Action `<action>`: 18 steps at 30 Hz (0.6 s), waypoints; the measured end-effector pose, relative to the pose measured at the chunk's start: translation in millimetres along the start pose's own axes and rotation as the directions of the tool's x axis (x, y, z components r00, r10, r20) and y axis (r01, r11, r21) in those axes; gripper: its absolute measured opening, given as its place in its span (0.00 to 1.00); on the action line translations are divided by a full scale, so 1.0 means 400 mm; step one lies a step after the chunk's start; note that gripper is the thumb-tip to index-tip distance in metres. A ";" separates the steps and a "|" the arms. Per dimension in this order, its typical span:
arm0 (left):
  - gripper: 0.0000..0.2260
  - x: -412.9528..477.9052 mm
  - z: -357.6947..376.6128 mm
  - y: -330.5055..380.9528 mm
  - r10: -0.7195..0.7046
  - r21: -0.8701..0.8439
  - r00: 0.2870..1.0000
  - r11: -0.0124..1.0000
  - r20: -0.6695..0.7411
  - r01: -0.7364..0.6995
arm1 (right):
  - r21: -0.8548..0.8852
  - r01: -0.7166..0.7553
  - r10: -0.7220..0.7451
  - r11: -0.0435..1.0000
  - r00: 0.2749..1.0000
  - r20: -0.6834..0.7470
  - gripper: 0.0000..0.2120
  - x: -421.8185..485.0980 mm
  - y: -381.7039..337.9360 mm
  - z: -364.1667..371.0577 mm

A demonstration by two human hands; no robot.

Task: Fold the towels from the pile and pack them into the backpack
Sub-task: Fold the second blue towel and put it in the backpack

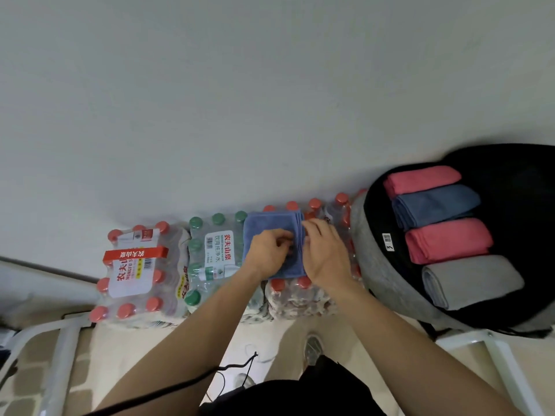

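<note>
A blue towel (268, 228), folded into a square, lies on top of shrink-wrapped packs of water bottles. My left hand (270, 253) rests on its middle with curled fingers that pinch the cloth. My right hand (322, 252) grips the towel's right edge, where the layered folds show. To the right stands an open backpack (375, 265), grey outside and black inside. It holds several folded towels in a row: a pink towel (423, 180), a dark blue towel (435, 205), a second pink towel (447, 240) and a grey towel (471, 280).
Packs of bottles line the wall: a red-capped pack (135, 274) at left, a green-capped pack (216, 256) in the middle, another red-capped pack (300, 295) under the towel. White metal frames (60, 349) stand at bottom left and bottom right. My shoes and a black cord are on the floor below.
</note>
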State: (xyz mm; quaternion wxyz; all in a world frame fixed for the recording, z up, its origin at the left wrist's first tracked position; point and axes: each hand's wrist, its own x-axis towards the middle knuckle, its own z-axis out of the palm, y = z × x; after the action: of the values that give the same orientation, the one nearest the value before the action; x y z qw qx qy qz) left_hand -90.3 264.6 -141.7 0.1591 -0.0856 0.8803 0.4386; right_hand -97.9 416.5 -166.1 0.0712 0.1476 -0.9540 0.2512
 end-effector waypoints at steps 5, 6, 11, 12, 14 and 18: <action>0.09 -0.038 -0.074 -0.068 -0.026 0.112 0.941 0.991 -0.337 0.068 | -0.132 0.244 -0.201 0.961 0.940 0.277 0.26 0.052 -0.068 0.061; 0.09 -0.043 -0.085 -0.085 -0.046 0.164 0.919 0.979 -0.391 0.118 | -0.182 0.254 -0.171 0.950 0.910 0.377 0.30 0.051 -0.063 0.072; 0.18 -0.021 -0.076 -0.143 -0.239 0.205 0.929 0.931 -0.281 0.302 | -0.238 0.258 -0.086 0.937 0.826 0.557 0.38 0.044 -0.004 0.096; 0.19 -0.012 -0.067 -0.146 -0.243 0.225 0.929 0.924 -0.278 0.308 | -0.241 0.260 -0.079 0.935 0.817 0.572 0.38 0.046 -0.006 0.093; 0.19 0.004 -0.049 -0.149 -0.238 0.251 0.931 0.917 -0.278 0.309 | -0.265 0.267 -0.061 0.927 0.802 0.594 0.36 0.052 -0.020 0.089; 0.13 0.021 -0.054 -0.142 -0.275 0.187 0.933 0.929 -0.231 0.320 | -0.241 0.256 -0.072 0.936 0.810 0.581 0.36 0.108 -0.057 0.049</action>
State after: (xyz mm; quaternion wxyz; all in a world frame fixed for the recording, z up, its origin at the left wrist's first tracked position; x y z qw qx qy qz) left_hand -86.0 213.1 -174.8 0.1431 -0.2441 0.9118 0.2977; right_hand -132.6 377.1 -163.7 -0.1699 0.2850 -0.9426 0.0372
